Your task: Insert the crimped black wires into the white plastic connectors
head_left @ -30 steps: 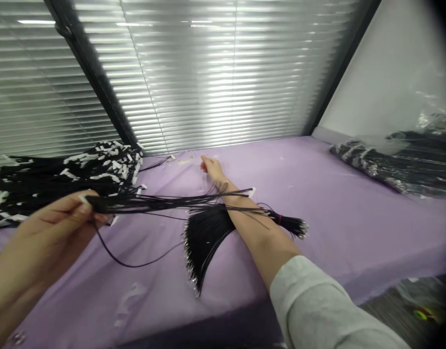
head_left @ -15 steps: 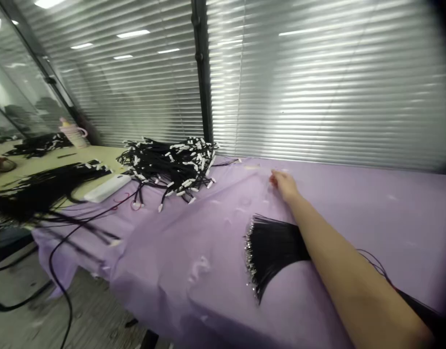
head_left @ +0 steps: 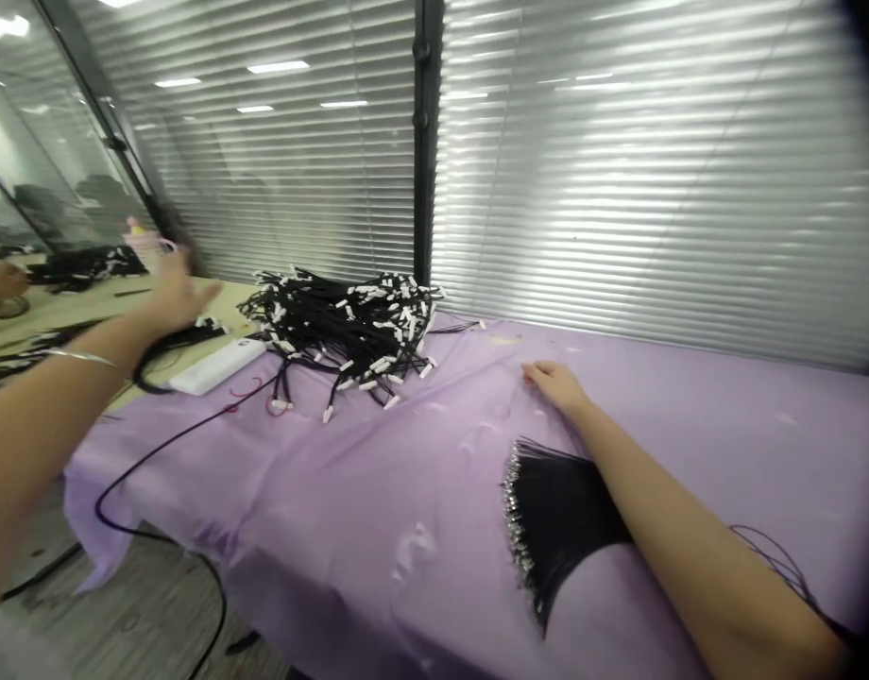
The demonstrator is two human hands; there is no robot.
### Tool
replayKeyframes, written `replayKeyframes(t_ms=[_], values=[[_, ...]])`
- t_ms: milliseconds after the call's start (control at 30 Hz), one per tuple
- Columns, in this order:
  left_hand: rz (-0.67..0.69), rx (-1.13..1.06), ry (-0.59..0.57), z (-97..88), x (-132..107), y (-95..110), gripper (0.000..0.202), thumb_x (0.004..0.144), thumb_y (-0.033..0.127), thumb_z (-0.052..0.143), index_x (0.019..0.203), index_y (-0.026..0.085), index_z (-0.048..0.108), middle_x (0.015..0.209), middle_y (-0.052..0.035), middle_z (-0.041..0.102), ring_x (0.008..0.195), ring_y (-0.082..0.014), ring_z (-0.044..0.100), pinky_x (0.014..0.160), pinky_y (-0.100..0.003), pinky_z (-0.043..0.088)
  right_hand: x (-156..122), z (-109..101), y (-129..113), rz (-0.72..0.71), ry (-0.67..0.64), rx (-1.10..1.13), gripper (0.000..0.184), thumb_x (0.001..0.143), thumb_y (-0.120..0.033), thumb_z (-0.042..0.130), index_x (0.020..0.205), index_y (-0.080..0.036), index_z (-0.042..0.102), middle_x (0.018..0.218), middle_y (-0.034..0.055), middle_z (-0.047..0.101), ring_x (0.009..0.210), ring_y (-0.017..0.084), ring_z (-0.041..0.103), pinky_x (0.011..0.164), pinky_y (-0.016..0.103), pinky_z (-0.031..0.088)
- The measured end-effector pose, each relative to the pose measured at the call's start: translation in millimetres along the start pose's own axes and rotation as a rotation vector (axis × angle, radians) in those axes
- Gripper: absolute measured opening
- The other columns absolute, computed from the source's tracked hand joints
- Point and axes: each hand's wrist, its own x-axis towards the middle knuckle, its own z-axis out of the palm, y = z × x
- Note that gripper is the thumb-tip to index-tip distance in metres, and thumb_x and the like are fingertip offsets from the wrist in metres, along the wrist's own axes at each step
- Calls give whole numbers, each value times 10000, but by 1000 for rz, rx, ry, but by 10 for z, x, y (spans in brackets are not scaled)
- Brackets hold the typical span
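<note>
Logged white-tipped wire pile point(head_left: 342, 326) far left, seemingly finished; metal-tipped fanned bundle point(head_left: 554, 515) near right, under forearm, seemingly pending. Found left hand point(head_left: 172, 288) spread, blurred, apparently empty; right hand point(head_left: 556, 385) flat, loosely open, empty.

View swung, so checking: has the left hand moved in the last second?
Yes. The left hand has gone out left of the connector-wire pile, over the beige table.

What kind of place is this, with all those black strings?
Probably a workroom for assembling cables: a pile of black wires with white plugs, a fanned wire bundle with metal tips, and a long purple-covered table.
</note>
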Motion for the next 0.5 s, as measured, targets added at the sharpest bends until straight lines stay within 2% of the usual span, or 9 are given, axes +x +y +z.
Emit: replayKeyframes(t_ms=[67, 133, 200, 267, 333, 367, 433, 500], values=[[39, -36, -96, 471, -3, 110, 515, 931, 339, 401, 1245, -68, 440, 1320, -241, 454, 1250, -321, 391, 1052, -484, 277, -21, 3, -13, -9, -15, -67, 314, 903, -411, 493, 946, -120, 604, 870, 25, 625, 758, 124, 601, 706, 308, 512], [120, -78, -237, 891, -140, 309, 515, 897, 428, 414, 1154, 7, 561, 1219, -181, 568, 1144, -267, 505, 1013, -357, 353, -37, 5, -34, -14, -28, -121, 306, 902, -401, 497, 958, -120, 602, 883, 27, 624, 768, 126, 601, 709, 310, 513], [192, -100, -364, 1147, -374, 528, 499, 835, 526, 465, 1017, 101, 652, 1066, -122, 648, 999, -244, 585, 924, -309, 421, -47, 4, -59, -19, -35, -158, 295, 902, -390, 500, 961, -119, 600, 884, 28, 622, 766, 124, 601, 706, 309, 514], [211, -100, -422, 1223, -624, 706, 578, 764, 613, 509, 1046, 126, 642, 1035, -120, 657, 939, -259, 604, 851, -317, 454, -53, 3, -83, -27, -39, -180, 285, 902, -381, 504, 961, -119, 600, 882, 28, 622, 762, 122, 600, 702, 306, 514], [197, -84, -437, 1178, -799, 804, 670, 696, 666, 551, 1086, 126, 625, 1102, -143, 637, 993, -300, 585, 876, -348, 435, -59, 1, -102, -36, -43, -195, 278, 902, -374, 506, 962, -120, 600, 886, 29, 623, 768, 123, 600, 706, 308, 514], [182, -80, -441, 1134, -839, 816, 676, 704, 671, 536, 1113, 138, 615, 1134, -138, 628, 1011, -298, 582, 883, -342, 429, -62, 1, -109, -40, -44, -202, 276, 902, -373, 506, 964, -121, 600, 891, 30, 623, 774, 124, 601, 710, 310, 515], [120, -67, -440, 1048, -816, 760, 636, 770, 656, 452, 1146, 165, 601, 1108, -113, 647, 966, -272, 607, 840, -321, 441, -66, 1, -118, -46, -44, -217, 275, 903, -372, 504, 969, -123, 600, 902, 32, 624, 785, 126, 601, 720, 314, 514], [11, -28, -417, 999, -691, 613, 603, 827, 619, 368, 1113, 148, 613, 947, -110, 685, 829, -260, 634, 734, -324, 454, -66, 5, -121, -50, -44, -234, 273, 904, -370, 503, 976, -125, 600, 912, 35, 625, 792, 127, 602, 727, 318, 514]])
